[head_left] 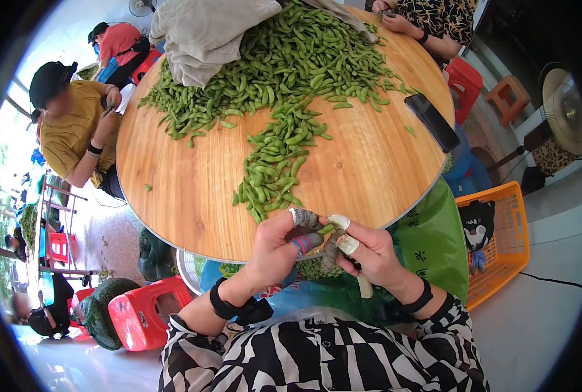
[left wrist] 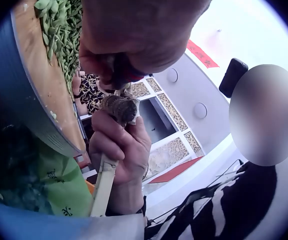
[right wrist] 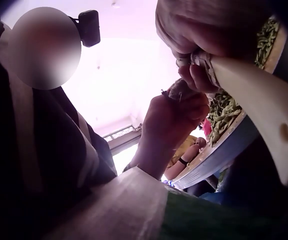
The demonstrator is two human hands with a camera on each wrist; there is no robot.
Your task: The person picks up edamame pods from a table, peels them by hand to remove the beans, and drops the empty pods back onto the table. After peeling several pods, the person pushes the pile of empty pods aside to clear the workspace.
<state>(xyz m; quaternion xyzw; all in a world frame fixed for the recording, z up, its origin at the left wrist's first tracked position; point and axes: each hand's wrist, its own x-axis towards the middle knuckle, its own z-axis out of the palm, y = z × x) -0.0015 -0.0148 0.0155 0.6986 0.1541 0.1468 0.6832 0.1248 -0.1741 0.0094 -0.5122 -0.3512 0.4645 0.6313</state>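
Observation:
Both hands meet at the near edge of the round table, a green soybean pod [head_left: 327, 229] between their fingertips. My left hand [head_left: 274, 245], grey coverings on its thumb and forefinger, pinches the pod from the left. The right hand [head_left: 372, 255], with white and grey finger coverings, curls round a tool with a cream handle [head_left: 365, 287]. In the right wrist view that handle [right wrist: 254, 90] is broad and curved, with a hole near its end. The tool's working end is hidden by the fingers. A strip of soybean pods [head_left: 274, 163] runs down the table toward my hands.
A large heap of pods [head_left: 304, 59] covers the far side of the wooden table [head_left: 369, 170], under a grey cloth [head_left: 206, 36]. A phone [head_left: 432, 123] lies at the right edge. An orange crate [head_left: 523, 228] and a red stool [head_left: 140, 313] flank me. Other people sit around.

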